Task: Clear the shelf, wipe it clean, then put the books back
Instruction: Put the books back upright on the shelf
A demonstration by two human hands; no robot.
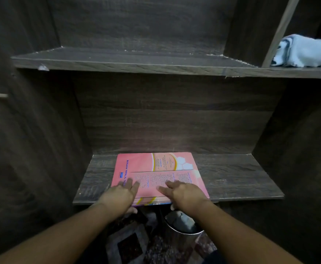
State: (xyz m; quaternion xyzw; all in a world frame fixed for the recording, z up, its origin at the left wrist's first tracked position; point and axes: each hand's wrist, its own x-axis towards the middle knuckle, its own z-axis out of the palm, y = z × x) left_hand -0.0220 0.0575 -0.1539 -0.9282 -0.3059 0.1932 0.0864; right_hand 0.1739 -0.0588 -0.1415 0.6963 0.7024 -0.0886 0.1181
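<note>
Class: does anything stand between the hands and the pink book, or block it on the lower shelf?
Nothing visible does. The left hand and right hand hold the pink book by its front edge; it lies flat on the lower shelf.

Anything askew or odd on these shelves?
The books lie flat, slightly skewed, their near end just past the front edge of the lower shelf. A pale scrap clings to the upper shelf at front left, and white flecks line its back edge.
</note>
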